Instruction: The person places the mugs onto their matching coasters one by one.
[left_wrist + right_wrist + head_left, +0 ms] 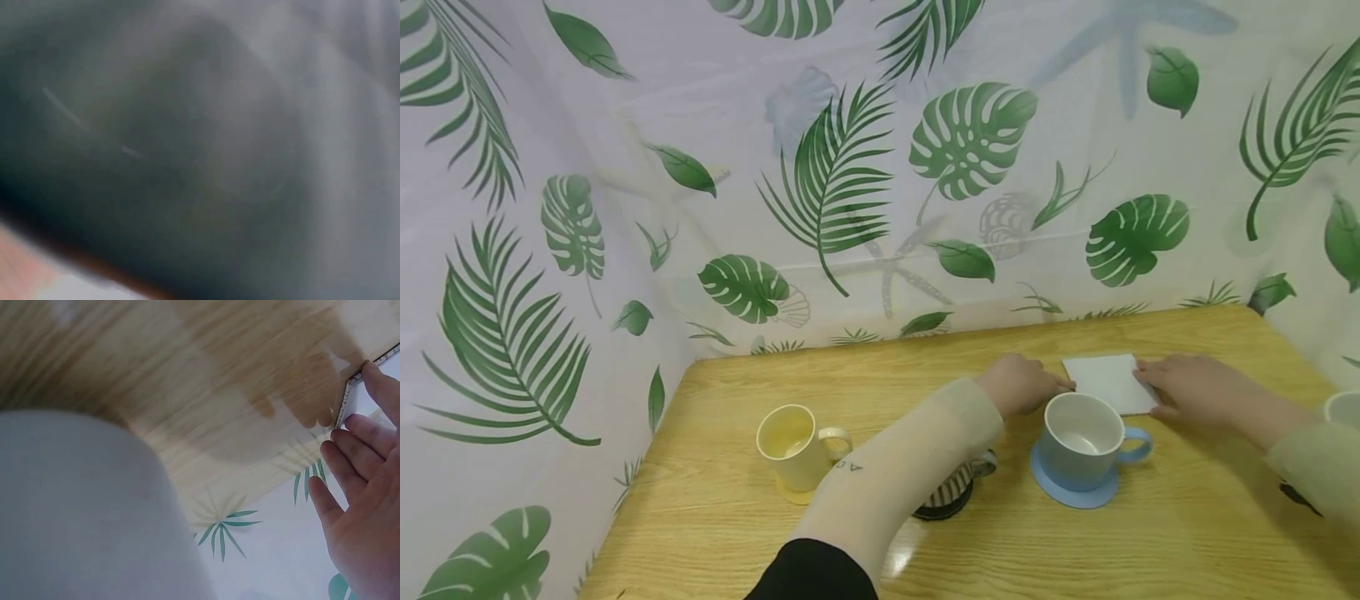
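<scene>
A flat white square (1108, 383) lies toward the back right of the table. In the head view my left hand (1021, 383) reaches its left edge, a fingertip right at the side. My right hand (1198, 387) touches the opposite edge with fairly straight fingers. Seen from the right wrist, the thumb and fingertips (337, 434) meet a corner of the square's patterned rim (342, 406). Just in front of the square, a grey mug with a blue handle (1084, 442) stands on a blue coaster (1075, 498). The left wrist view is a dark blur.
To the left, a yellow mug (790, 450) stands on a yellow coaster (795, 496). Partly hidden under my left forearm, a striped mug (951, 487) sits on a black coaster (947, 510). A white mug (1343, 408) is cut off at the right edge. Leaf-print cloth (850, 317) borders the table.
</scene>
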`<state>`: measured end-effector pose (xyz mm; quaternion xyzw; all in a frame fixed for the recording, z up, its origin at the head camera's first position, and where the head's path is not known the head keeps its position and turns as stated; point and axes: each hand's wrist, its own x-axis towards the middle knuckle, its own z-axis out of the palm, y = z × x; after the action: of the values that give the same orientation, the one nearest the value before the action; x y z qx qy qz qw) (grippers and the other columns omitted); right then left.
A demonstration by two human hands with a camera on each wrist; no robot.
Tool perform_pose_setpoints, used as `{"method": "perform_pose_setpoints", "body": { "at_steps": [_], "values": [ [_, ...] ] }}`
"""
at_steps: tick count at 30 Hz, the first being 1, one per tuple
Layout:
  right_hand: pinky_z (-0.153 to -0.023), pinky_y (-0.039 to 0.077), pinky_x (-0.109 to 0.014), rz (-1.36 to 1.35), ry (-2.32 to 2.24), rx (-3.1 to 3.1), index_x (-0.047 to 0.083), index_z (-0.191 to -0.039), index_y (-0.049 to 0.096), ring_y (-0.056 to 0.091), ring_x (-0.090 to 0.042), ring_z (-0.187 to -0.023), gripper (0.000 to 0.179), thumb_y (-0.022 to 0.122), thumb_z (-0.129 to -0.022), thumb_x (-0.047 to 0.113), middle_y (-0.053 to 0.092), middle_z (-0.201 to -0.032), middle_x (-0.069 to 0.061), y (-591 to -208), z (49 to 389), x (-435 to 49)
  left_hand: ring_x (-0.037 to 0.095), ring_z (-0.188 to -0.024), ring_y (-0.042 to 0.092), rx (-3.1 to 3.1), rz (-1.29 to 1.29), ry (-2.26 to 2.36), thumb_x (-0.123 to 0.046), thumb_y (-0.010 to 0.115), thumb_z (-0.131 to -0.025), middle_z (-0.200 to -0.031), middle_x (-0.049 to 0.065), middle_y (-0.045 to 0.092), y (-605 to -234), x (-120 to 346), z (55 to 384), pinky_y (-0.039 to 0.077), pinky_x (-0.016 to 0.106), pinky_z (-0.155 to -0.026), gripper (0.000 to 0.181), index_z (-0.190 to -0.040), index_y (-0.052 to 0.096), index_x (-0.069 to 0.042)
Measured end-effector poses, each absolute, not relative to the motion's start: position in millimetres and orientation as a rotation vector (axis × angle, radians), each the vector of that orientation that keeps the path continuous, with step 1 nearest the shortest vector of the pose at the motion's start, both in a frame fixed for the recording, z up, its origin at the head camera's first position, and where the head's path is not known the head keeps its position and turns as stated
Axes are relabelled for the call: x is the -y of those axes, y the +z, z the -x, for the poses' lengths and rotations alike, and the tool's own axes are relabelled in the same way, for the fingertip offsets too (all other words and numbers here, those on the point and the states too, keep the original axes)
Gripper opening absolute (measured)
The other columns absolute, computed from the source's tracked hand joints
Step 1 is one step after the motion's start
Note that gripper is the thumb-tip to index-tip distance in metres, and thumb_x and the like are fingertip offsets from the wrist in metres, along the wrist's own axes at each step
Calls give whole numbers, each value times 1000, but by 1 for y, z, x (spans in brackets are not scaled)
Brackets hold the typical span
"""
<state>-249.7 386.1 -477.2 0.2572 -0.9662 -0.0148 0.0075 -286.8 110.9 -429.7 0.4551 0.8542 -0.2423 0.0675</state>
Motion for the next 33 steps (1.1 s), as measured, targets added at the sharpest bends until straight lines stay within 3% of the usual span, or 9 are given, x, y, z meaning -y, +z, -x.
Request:
{"method": "perform_pose_setpoints", "body": {
  "at_steps": [3,7,11,13,15,21,26,33],
  "values": [
    [-98,54,-68,-802,-62,3011,-8,-130,70,67,-51,-120,55,86,-87,22,66,-138,-31,-479,246,-390,7,-121,64,-2570,-1345,-657,-28,44,-116,-149,-12,65,-431,-110,288,53,23,-99,51,-161,39,-49],
    [-95,56,-66,-819,-63,2984,-8,-130,70,68,-50,-117,55,86,-87,21,67,-137,-31,-481,242,-394,9,-117,66,-2587,-1400,-658,-25,46,-116,-148,-11,65,-434,-109,288,54,24,-95,52,-162,38,-47],
    [-95,57,-63,-848,-71,2960,-7,-130,71,69,-47,-117,53,86,-88,22,67,-138,-29,-482,239,-395,7,-116,66,-2598,-1485,-777,-15,52,-113,-161,-21,51,-436,-107,289,51,18,-81,61,-162,38,-49],
    [-96,57,-63,-853,-82,2959,-7,-130,71,69,-46,-117,53,86,-89,22,68,-137,-28,-483,238,-394,6,-119,65,-2593,-1478,-802,-15,50,-114,-169,-25,37,-436,-107,289,51,17,-80,61,-161,38,-51],
    [-95,57,-63,-846,-91,2966,-6,-130,71,69,-46,-117,53,85,-89,23,69,-136,-27,-482,237,-393,5,-124,63,-2583,-1453,-818,-16,48,-114,-171,-26,32,-435,-107,289,51,17,-82,61,-162,35,-52],
    [-92,56,-65,-805,-135,2992,-6,-130,71,69,-47,-116,53,86,-88,23,71,-133,-26,-478,233,-394,7,-122,62,-2552,-1419,-816,-15,49,-114,-172,-26,29,-433,-109,290,53,19,-89,64,-163,33,-52],
    [-94,56,-66,-786,-149,3005,-6,-132,70,68,-47,-118,52,84,-89,21,70,-135,-26,-477,228,-395,10,-134,59,-2552,-1419,-754,-16,44,-116,-172,-26,30,-431,-112,289,52,25,-102,58,-161,36,-52],
    [-95,56,-64,-825,-135,2976,-6,-127,72,70,-46,-114,48,86,-88,18,71,-132,-26,-474,226,-396,5,-124,64,-2581,-1503,-760,-21,47,-115,-168,-25,39,-433,-114,286,53,18,-86,54,-160,41,-49]
  ]
}}
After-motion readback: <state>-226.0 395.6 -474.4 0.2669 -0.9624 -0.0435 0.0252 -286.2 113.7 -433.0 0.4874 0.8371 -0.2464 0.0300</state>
